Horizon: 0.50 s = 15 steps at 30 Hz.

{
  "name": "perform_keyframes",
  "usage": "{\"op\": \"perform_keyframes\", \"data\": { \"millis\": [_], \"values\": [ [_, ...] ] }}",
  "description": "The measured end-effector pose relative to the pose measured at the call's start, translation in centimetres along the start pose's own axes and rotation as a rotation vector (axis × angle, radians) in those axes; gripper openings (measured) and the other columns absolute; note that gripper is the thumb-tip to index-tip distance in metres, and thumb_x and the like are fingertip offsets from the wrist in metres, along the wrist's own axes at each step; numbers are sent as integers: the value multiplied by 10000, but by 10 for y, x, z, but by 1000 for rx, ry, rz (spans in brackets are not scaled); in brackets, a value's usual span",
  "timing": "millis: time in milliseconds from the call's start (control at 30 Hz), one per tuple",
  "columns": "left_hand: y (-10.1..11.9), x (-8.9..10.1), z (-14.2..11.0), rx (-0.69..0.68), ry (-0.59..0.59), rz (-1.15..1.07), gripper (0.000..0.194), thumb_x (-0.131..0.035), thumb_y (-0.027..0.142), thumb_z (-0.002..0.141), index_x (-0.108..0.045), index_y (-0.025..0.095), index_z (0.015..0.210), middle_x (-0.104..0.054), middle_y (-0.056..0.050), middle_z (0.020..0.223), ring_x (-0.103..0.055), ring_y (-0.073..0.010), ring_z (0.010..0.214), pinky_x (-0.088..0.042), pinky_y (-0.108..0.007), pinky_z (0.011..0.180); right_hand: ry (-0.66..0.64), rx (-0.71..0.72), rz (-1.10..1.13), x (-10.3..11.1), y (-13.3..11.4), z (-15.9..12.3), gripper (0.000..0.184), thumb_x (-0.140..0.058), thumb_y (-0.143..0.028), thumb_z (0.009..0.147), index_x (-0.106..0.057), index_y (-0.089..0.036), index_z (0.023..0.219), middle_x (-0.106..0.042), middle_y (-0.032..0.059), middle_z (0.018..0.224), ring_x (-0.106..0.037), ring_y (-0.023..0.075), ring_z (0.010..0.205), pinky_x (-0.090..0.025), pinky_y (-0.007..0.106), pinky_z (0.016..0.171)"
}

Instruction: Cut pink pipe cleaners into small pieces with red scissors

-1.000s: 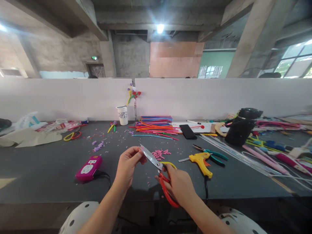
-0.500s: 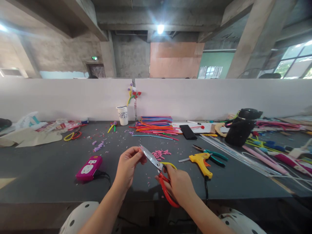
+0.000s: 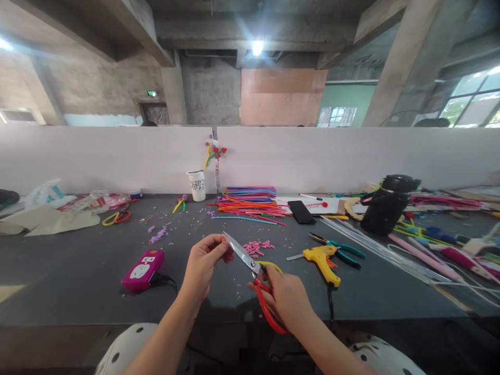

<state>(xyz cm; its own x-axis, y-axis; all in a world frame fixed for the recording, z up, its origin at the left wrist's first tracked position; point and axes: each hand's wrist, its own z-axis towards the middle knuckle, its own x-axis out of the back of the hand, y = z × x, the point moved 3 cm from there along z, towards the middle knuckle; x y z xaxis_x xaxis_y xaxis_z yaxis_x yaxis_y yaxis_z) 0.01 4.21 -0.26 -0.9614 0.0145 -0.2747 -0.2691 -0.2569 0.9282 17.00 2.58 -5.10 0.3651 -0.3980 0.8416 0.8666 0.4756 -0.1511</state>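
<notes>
Hardly anything has moved since half a second ago: both hands and the scissors (image 3: 244, 257) stay almost exactly where they were, the view shifting only by a trace. The right hand (image 3: 287, 299) is clamped on the scissors at their red and yellow handles, which lie against its palm side, while the blades point away up and to the left. The left hand (image 3: 207, 260) has thumb and fingers drawn together right beside the blade tips; whether anything sits between them I cannot tell.

The scissors look stiff and moderately light, with smooth metal blades likely to feel slippery; the handle loops are the sound place to take hold, keeping skin clear of the edges. The short pink pieces (image 3: 258, 247) seem soft, fuzzy and nearly weightless, easily scattered or squashed, so a light fingertip pinch at the middle of one should suit. They lie loose on the bench (image 3: 78, 286), just beyond the blades, to the right of the left hand and farther out than the right.
</notes>
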Motion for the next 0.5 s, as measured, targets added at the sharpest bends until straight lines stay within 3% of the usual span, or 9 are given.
{"op": "perform_keyframes", "data": {
  "millis": [333,500],
  "values": [
    [3,2,1,3,-6,43,96,-620,237,674,-610,142,665,-580,8,581,-508,-98,536,-391,-212,528,-23,-39,26,1,2,2,252,-435,-427,797,-498,-191,734,-593,14,577,-572,167,520,-276,238,475],
    [-3,-4,0,91,-95,0,111,-616,250,697,-595,142,684,-580,9,588,-507,-85,520,-386,-207,526,-65,-194,424,4,3,6,268,-470,-451,767,-452,-206,658,-483,-42,500,-459,113,460,-287,212,452]
  ]
}}
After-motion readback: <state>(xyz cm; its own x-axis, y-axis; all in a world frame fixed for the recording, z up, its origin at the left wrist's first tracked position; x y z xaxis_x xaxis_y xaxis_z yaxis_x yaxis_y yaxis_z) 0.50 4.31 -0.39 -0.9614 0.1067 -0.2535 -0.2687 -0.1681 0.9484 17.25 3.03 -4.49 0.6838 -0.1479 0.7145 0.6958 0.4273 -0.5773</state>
